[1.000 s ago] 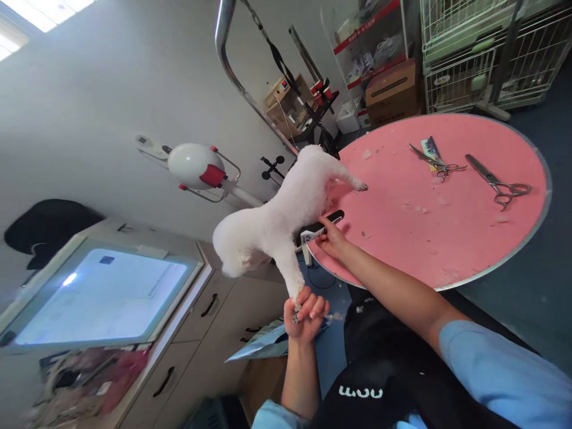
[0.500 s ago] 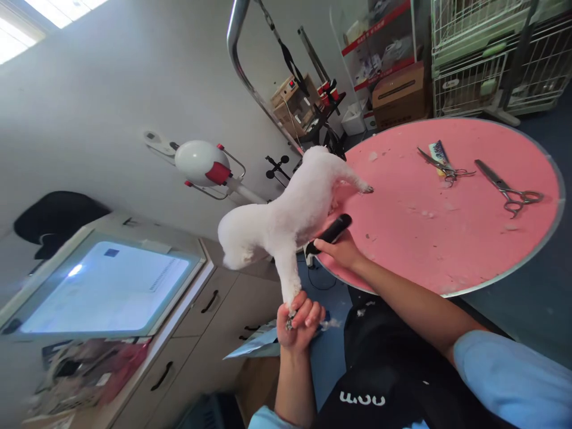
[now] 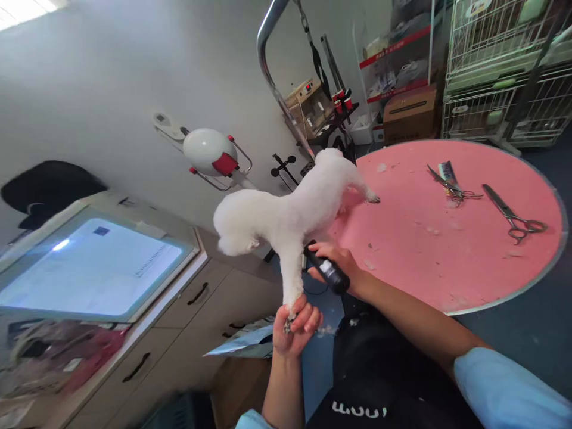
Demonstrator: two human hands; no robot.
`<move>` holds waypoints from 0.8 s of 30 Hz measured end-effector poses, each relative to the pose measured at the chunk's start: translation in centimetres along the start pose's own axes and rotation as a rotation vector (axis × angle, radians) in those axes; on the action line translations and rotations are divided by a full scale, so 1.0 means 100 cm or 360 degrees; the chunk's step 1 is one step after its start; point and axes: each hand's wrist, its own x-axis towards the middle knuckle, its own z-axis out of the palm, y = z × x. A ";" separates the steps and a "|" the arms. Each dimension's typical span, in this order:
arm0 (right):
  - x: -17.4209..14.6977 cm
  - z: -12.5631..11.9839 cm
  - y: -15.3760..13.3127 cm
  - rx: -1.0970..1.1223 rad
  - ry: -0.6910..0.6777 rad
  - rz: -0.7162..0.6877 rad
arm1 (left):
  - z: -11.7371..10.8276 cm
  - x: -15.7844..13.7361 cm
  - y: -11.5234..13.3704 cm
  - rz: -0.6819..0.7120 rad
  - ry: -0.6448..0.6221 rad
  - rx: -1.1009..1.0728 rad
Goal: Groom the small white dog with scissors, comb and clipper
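Observation:
A fluffy white dog stands at the edge of the pink round table, its head turned to the left. My left hand is closed around the dog's front paw and holds that leg stretched down off the table. In my right hand is a black hair clipper, its head close against the inner side of the held leg. Whether the blade touches the fur I cannot tell.
Grooming scissors, another pair of scissors and a comb lie on the table among tufts of fur. A metal grooming arm rises behind the dog. Left stand drawers with a lit screen.
My right hand has turned the clipper, so its body now points down and right, and brought its head up to the leg. The view has shifted slightly. My left hand keeps the paw.

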 end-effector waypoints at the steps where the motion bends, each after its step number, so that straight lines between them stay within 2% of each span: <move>1: -0.001 0.002 0.002 -0.0066 -0.0081 -0.0135 | -0.001 -0.001 0.000 -0.0007 -0.0040 -0.0023; 3: -0.002 0.004 0.009 -0.0261 -0.0292 -0.0260 | -0.002 -0.002 0.001 -0.0009 -0.0100 -0.0073; 6: -0.008 0.003 0.020 -0.0571 -0.0576 -0.0164 | -0.004 -0.002 0.002 -0.0002 -0.0155 -0.0141; 9: -0.018 -0.002 0.022 -0.0768 -0.0725 0.0001 | -0.007 -0.001 0.002 0.0001 -0.0221 -0.0186; 12: -0.024 -0.006 0.015 -0.0743 -0.0827 -0.0157 | -0.011 0.000 0.002 -0.0017 -0.0317 -0.0215; 15: -0.020 -0.010 0.019 -0.0792 -0.0891 -0.0292 | -0.014 -0.001 0.001 -0.0029 -0.0379 -0.0229; 21: -0.004 -0.036 0.067 -0.1055 -0.0859 -0.0076 | -0.017 -0.008 -0.003 -0.0045 -0.0439 -0.0208; 24: -0.008 -0.050 0.080 -0.1093 -0.0796 -0.0231 | -0.020 -0.012 -0.006 -0.0052 -0.0403 -0.0168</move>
